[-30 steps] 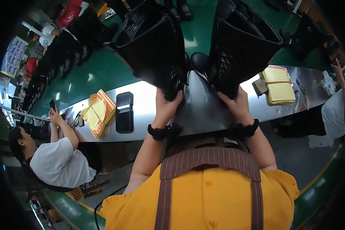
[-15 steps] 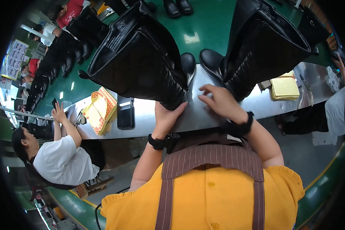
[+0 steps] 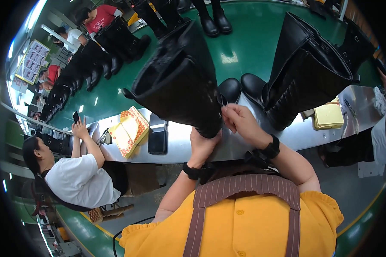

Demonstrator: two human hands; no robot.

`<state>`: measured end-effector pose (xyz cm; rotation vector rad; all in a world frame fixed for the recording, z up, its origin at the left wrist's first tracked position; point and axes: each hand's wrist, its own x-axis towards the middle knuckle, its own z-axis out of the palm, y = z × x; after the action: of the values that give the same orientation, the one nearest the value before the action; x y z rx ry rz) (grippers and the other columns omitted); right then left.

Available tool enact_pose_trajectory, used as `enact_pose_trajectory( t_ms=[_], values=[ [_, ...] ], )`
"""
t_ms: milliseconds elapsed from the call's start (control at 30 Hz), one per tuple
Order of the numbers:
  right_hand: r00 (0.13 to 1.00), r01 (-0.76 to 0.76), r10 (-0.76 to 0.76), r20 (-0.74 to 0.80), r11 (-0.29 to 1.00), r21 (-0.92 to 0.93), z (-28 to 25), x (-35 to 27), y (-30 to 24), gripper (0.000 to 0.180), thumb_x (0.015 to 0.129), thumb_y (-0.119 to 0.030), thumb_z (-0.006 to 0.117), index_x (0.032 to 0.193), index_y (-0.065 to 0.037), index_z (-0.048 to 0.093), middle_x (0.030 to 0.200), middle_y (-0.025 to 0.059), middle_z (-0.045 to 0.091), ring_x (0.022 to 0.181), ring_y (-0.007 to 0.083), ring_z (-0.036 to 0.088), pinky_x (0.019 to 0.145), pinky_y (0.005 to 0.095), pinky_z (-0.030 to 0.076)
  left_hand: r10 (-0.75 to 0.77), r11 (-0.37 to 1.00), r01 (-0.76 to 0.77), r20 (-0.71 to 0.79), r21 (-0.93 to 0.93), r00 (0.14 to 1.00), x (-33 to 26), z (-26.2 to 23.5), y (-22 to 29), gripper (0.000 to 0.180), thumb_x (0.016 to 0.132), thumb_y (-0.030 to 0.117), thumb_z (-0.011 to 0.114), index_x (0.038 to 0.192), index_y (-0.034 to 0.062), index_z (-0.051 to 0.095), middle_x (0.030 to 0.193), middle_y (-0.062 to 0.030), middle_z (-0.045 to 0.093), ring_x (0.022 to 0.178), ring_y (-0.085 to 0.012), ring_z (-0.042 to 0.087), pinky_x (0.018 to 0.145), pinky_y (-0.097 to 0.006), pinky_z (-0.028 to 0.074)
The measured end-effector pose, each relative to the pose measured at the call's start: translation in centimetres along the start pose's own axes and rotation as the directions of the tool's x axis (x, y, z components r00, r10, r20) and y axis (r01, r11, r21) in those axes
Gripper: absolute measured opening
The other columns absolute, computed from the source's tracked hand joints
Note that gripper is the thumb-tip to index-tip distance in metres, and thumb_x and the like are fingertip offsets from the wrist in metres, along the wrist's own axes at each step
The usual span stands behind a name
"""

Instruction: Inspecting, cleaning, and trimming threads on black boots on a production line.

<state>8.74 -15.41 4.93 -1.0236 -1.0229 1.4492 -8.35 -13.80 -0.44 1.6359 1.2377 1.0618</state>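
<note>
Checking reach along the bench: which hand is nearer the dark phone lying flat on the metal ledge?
Left. The left hand props the back of the tilted black boot, just right of the phone. The right hand pinches at the boot's side, farther right.

Head view, steeply downward, close

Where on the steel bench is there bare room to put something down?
Bare steel bench lies between the dark phone and the left hand. Around the two tall black boots and the yellow pad stack it is crowded.
</note>
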Motion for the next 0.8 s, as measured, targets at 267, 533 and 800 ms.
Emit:
enact_pose_trajectory(
  t_ms=[267,533,800],
  values=[
    [0.975,0.216,-0.221,0.017,0.963,0.163,3.8,-0.4,-10.6,0.033,0.101,-0.025,0.045,0.075,-0.005,0.053,0.066,0.0009,0.052,0.047,0.0074,0.048,0.045,0.0194,0.036,0.076,0.995,-0.077,-0.022,-0.057,0.997,0.0,0.4,-0.3,0.058,0.069,0.011,0.079,0.118,0.0000,0.051,0.105,-0.0134,0.066,0.097,-0.0225,0.065,0.087,-0.032,0.050],
    [0.920,0.372,-0.383,0.080,0.920,0.120,4.0,-1.9,-15.5,0.036,0.100,-0.025,0.045,0.073,-0.003,0.055,0.065,0.0018,0.055,0.045,0.0058,0.049,0.044,0.0187,0.039,-0.006,1.000,0.007,0.055,-0.012,0.998,-0.3,0.3,0.3,0.050,0.072,0.012,0.080,0.114,-0.0029,0.056,0.107,-0.0101,0.067,0.097,-0.0170,0.064,0.086,-0.030,0.050],
    [0.882,0.469,-0.450,0.143,0.870,-0.151,2.7,-3.1,-14.9,0.032,0.100,-0.024,0.046,0.090,0.002,0.062,0.080,0.0047,0.061,0.057,0.0081,0.054,0.054,0.0224,0.045,0.001,0.998,-0.004,-0.046,-0.066,0.999,-0.6,1.0,0.7,0.054,0.071,0.015,0.080,0.115,-0.0014,0.053,0.105,-0.0123,0.065,0.097,-0.0217,0.063,0.086,-0.032,0.049]
  ],
)
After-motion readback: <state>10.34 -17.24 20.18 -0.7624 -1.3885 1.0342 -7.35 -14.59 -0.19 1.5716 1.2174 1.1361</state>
